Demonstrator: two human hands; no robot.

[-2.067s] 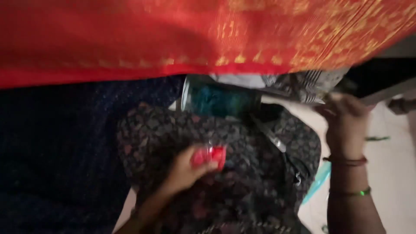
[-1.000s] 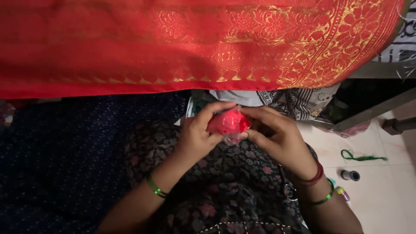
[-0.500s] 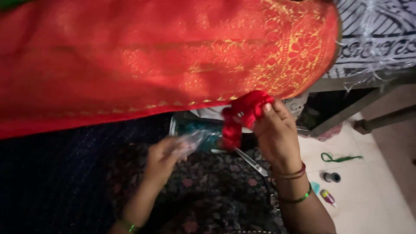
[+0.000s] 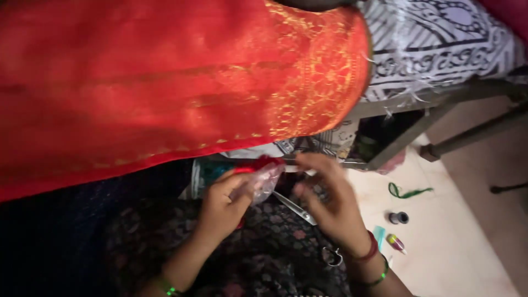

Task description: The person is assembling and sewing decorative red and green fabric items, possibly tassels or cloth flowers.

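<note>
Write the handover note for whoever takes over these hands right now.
Left hand: shut on a small clear plastic bag with red thread at its top.
Right hand: fingers pinched beside the bag's top; what they hold is too blurred to tell.
Scissors lie on the dark floral lap cloth between the hands.
Red and gold fabric hangs above.
On the floor at right: green thread, a small dark spool.
Done: bag in hand. Left: cannot tell.
</note>
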